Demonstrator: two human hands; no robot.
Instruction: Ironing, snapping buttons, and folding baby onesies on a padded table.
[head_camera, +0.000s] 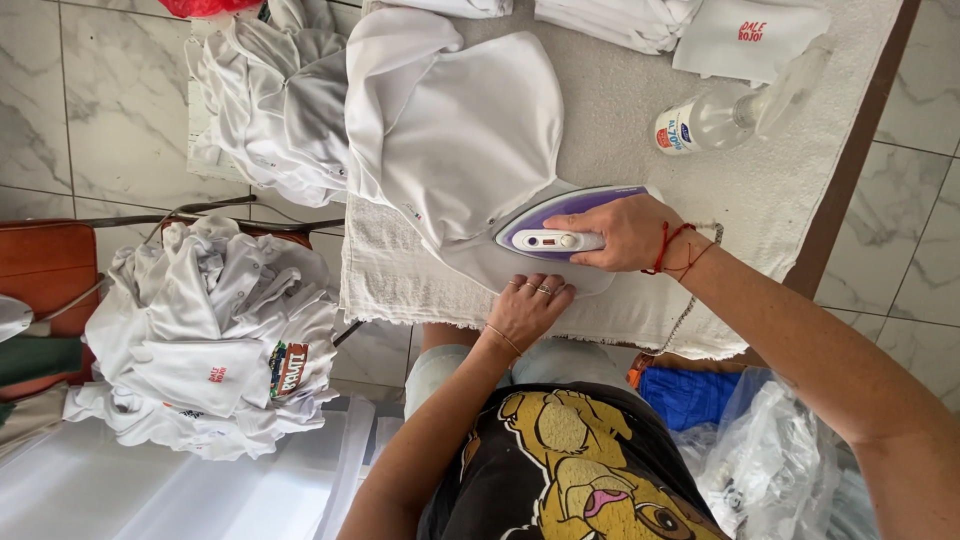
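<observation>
A white shirt (460, 140) lies spread on a towel-covered table (760, 190). My right hand (625, 232) grips the handle of a purple and white iron (560, 225) that rests flat on the shirt's lower edge. My left hand (527, 305) lies palm down on the fabric just in front of the iron, fingers together, pressing the cloth flat. Rings show on its fingers, and red strings circle my right wrist.
A clear spray bottle (735, 110) lies on the table at the right. Folded white garments (690, 25) sit at the far edge. A pile of white shirts (215, 340) rests at the left, and more hang off the table (275, 100). A plastic bag (770, 460) is by my right side.
</observation>
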